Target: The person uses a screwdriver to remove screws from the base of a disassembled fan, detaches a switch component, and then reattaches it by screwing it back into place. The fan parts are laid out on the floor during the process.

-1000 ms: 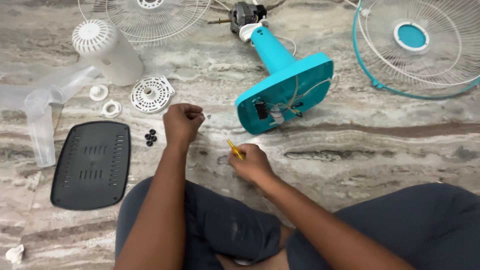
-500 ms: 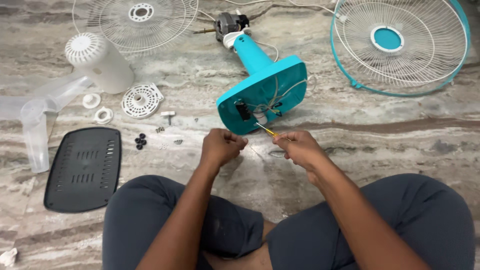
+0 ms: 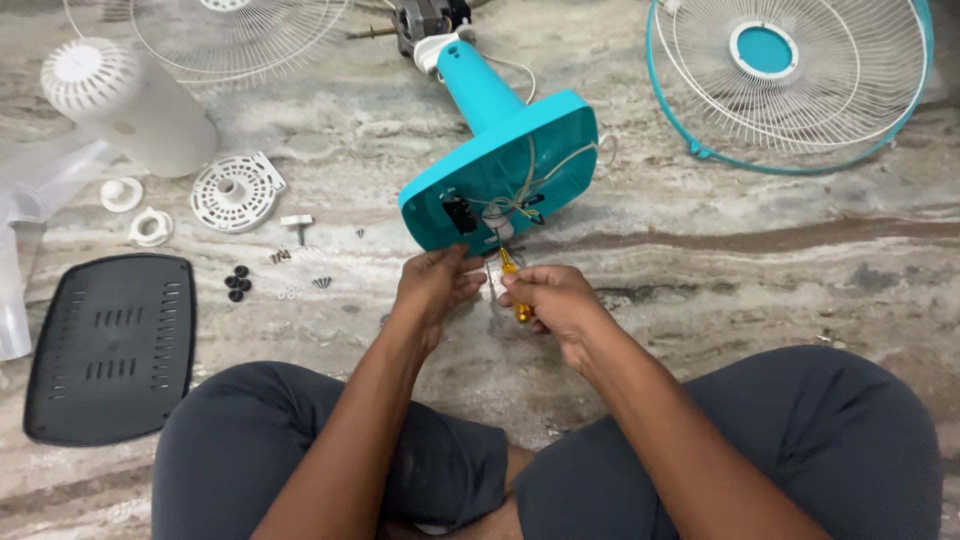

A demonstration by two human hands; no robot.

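A teal fan base (image 3: 520, 160) lies on its side on the marble floor, its open underside with loose wires (image 3: 515, 200) turned toward me. My right hand (image 3: 550, 300) grips a small yellow screwdriver (image 3: 512, 282) whose tip points up at the wiring in the base. My left hand (image 3: 432, 285) is at the lower edge of the base with its fingers curled there; whether it pinches a small part I cannot tell. The teal neck runs up to the bare motor (image 3: 425, 22) at the top.
A black base cover plate (image 3: 110, 345) lies at the left. Small screws (image 3: 290, 275) and black rubber feet (image 3: 237, 283) are scattered beside it. A white motor housing (image 3: 125, 105), white round parts (image 3: 235, 190), a wire guard (image 3: 240, 25) and a teal-rimmed guard (image 3: 790, 80) lie around.
Both hands have moved up from the floor to the underside of the teal base, the right carrying the screwdriver. The camera has moved closer to the base.
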